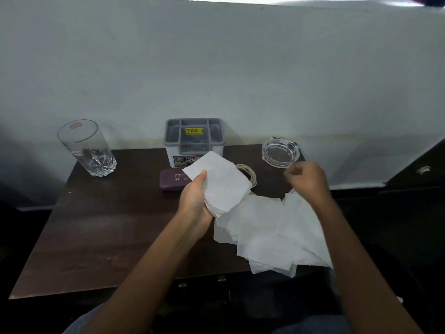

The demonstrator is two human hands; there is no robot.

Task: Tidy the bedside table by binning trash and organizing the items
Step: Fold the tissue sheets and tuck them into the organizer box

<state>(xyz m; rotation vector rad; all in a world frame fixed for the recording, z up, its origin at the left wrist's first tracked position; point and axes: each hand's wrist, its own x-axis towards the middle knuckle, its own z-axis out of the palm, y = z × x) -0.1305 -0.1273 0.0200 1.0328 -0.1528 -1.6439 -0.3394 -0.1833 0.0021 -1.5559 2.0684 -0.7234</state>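
A: Gripping a neat stack of tissues point(222, 183), the left hand point(195, 203) has thumb on top, fingers underneath, just above the table point(96, 225) near the middle.

B: And the right hand point(309, 179)?

A: Blurred, fingers curled in, raised over the loose tissues point(277, 232). Can't tell if it's pinching anything. That loose pile is spread across the front-right corner, some sheets hanging over the edge.

B: So how far along, approx?

A: Early to midway, I'd say. Some sheets gathered, plenty left. Case point(172, 182) lies flat in front of the organizer point(193, 141), cord point(248, 173) coiled beside it, part hidden by the stack. Organizer looks empty.

B: Anything else out?

A: Glass point(88, 150) back-left, ashtray point(280, 151) back-right, both standing apart. No bin in view.
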